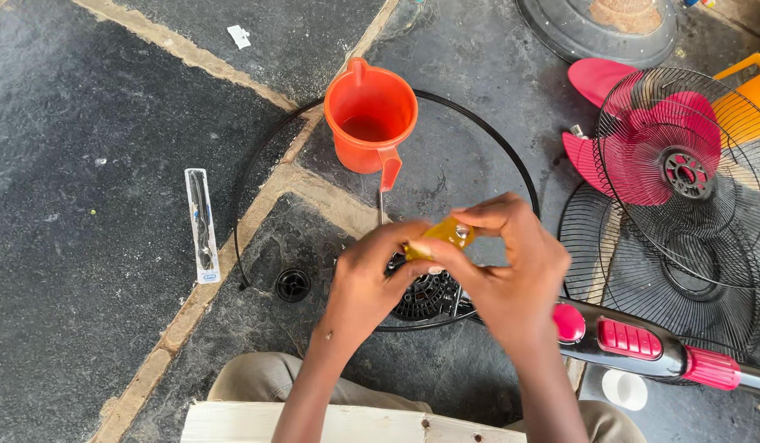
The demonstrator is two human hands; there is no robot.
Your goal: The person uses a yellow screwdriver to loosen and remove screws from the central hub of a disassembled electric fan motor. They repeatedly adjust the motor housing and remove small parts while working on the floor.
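Both my hands meet over a black fan motor housing (429, 297) on the stone floor. My left hand (367, 275) and my right hand (511, 271) together grip a translucent yellow screwdriver handle (445, 235); its metal shaft (381, 205) points away toward an orange plastic jug (370, 115). The housing's far side is hidden under my fingers.
A thin black ring (257, 164) circles the jug and housing. A clear narrow tool case (202, 226) lies left, a small black cap (293, 284) beside it. Right: wire fan guards (683, 164), pink blades (634, 156), the fan's body with pink buttons (634, 340), a white cup (625, 389).
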